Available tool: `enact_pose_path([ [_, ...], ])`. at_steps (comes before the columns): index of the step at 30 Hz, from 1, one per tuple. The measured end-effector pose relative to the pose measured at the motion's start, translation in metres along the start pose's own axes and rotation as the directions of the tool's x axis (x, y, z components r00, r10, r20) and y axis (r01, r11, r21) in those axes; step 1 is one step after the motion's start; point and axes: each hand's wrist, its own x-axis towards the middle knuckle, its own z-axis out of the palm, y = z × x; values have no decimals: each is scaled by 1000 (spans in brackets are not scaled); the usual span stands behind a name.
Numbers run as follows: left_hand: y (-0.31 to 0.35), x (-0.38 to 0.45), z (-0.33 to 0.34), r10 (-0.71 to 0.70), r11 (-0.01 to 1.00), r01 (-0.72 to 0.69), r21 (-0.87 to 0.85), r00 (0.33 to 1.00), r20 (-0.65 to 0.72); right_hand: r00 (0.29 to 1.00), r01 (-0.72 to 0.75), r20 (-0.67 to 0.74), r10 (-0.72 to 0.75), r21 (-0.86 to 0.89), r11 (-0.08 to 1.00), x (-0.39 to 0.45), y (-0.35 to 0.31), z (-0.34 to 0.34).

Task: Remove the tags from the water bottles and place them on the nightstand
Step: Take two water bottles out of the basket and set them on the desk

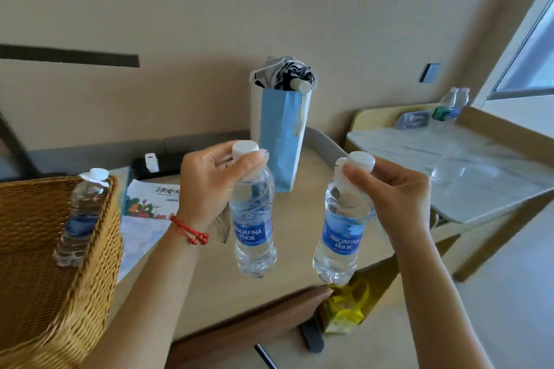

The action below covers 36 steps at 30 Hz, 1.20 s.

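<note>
My left hand (209, 183) grips the neck of a clear water bottle (254, 231) with a blue label and white cap, held upright above the wooden table (299, 249). A white tag sits at its neck under my fingers. My right hand (392, 198) holds a second, same-looking bottle (340, 237) by its neck, slightly tilted, with a white tag (340, 174) wrapped below the cap. A third bottle (82, 216) leans in the wicker basket (36, 249) at the left.
A blue paper bag (281, 135) with a folded umbrella stands at the table's back. Booklets (150, 201) lie beside the basket. At the right a marble-topped stand (449, 165) carries two more bottles (452, 105). A yellow bag (344, 305) lies on the floor.
</note>
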Motion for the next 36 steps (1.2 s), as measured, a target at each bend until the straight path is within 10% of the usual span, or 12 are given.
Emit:
enact_pose_path([
  [19, -136, 88, 98, 6, 993, -20, 113, 992, 124, 973, -201, -124, 193, -60, 978, 87, 144, -14],
  [36, -244, 93, 157, -201, 912, 260, 316, 958, -206, 955, -278, 105, 279, -20, 960, 158, 271, -11],
])
